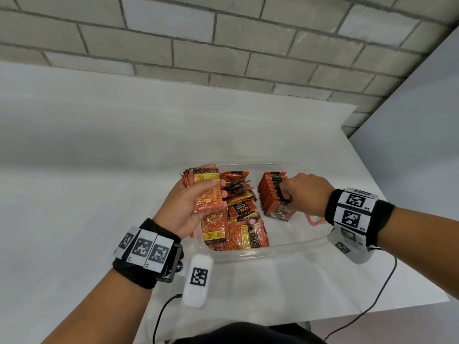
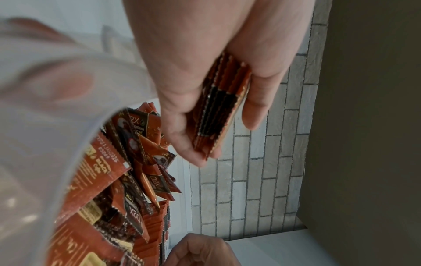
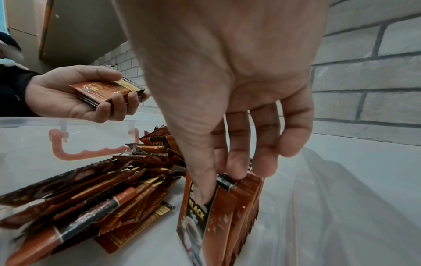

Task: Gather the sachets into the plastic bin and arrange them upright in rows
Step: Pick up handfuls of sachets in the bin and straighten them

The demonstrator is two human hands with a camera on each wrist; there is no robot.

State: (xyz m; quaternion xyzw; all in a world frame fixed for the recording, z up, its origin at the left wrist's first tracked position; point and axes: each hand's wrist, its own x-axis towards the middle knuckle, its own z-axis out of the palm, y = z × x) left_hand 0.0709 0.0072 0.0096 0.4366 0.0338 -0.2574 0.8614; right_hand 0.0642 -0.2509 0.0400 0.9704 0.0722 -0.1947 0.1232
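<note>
A clear plastic bin [image 1: 248,254] sits on the white table. A loose pile of orange-and-black sachets [image 1: 236,224] fills its left half, also visible in both wrist views [image 2: 127,162] [image 3: 102,189]. An upright row of sachets [image 1: 269,192] [image 3: 239,216] stands in its right half. My left hand [image 1: 212,191] [image 2: 224,142] grips a flat stack of sachets [image 1: 208,204] [image 2: 218,111] [image 3: 107,90] above the bin's left rim. My right hand [image 1: 285,194] [image 3: 218,183] reaches down onto the row. It pinches the front sachets between thumb and fingers.
Orange latch handles [image 1: 315,220] [image 3: 68,154] hang on the bin's ends. A grey brick wall [image 1: 223,45] runs behind the table and a grey panel [image 1: 422,120] stands at the right. The table edge [image 1: 372,311] and cables [image 1: 382,289] lie close to my body.
</note>
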